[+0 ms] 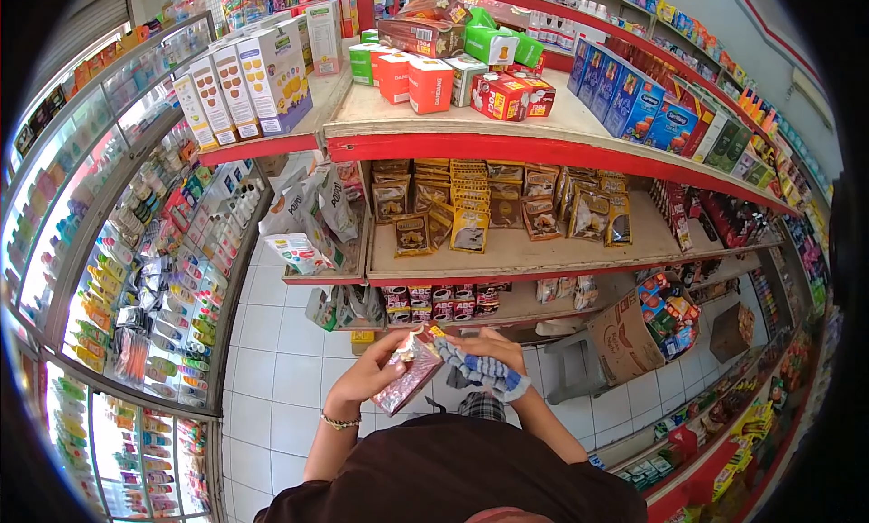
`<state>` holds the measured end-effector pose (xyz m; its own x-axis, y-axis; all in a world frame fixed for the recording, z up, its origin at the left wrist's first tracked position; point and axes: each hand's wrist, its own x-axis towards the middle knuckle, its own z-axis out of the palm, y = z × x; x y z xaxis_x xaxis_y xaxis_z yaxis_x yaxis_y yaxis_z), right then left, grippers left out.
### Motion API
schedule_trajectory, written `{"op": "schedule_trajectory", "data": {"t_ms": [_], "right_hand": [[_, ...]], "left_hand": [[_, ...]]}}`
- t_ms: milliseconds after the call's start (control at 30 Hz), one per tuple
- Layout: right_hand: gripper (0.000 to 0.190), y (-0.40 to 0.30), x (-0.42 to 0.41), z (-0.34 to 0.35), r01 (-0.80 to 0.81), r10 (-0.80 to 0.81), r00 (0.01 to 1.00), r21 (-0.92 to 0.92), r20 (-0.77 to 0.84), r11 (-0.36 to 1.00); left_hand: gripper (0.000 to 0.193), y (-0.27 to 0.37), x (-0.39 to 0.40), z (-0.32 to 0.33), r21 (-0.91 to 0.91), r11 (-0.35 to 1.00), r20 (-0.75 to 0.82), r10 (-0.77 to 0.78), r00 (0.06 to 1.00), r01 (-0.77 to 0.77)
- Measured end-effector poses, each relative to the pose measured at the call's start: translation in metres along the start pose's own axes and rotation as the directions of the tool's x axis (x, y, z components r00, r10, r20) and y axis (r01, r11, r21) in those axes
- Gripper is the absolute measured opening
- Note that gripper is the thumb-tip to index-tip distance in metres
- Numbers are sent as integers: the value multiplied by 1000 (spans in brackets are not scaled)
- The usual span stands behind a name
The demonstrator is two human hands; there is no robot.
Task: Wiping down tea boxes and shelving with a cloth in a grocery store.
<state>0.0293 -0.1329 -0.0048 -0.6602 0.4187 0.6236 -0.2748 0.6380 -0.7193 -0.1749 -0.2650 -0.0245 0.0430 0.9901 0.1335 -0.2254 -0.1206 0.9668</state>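
My left hand (pixel 372 374), with a beaded bracelet at its wrist, grips a dark red carton (pixel 411 380) in clear, shiny wrapping. The carton is tilted in front of my chest, and its upper end is white and floral. A blue and grey striped knitted cloth (pixel 478 370) hangs from my right hand (pixel 490 346) towards the wrist. The cloth meets the carton's right upper edge, and the right fingertips lie close to that corner. Before me, small red, green and white tea boxes (pixel 429 85) sit in a loose pile on the top shelf (pixel 380 119).
Below, a middle shelf (pixel 543 262) bears coffee sachets (pixel 468 228). Grey pouches (pixel 336 200) stand at its left. On the right, a grey plastic stool (pixel 574 374) is beside an open cardboard box (pixel 624 340) of packets. A glass display cabinet (pixel 220 360) lines the left of the tiled floor (pixel 271 401).
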Motion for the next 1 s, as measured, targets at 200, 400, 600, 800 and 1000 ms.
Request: {"op": "schedule_trajectory", "data": {"t_ms": [200, 400, 600, 800, 1000], "right_hand": [[34, 1, 7, -24, -112, 107, 994, -419, -36, 901], [44, -29, 41, -9, 57, -50, 950, -14, 307, 998], [41, 0, 25, -2, -35, -15, 935, 135, 353, 990], [39, 24, 15, -18, -254, 281, 953, -214, 108, 943], [55, -6, 32, 42, 33, -41, 998, -155, -49, 987]], "left_hand": [[77, -9, -16, -12, -373, 928, -51, -9, 999, -10], [67, -26, -7, 5, -144, 979, 76, -137, 988, 147], [65, -31, -31, -4, -254, 950, 72, -168, 983, 181], [69, -23, -37, -4, -457, 887, -159, -158, 975, 70], [58, -39, 12, 35, -349, 928, -553, -94, 828, -128]]}}
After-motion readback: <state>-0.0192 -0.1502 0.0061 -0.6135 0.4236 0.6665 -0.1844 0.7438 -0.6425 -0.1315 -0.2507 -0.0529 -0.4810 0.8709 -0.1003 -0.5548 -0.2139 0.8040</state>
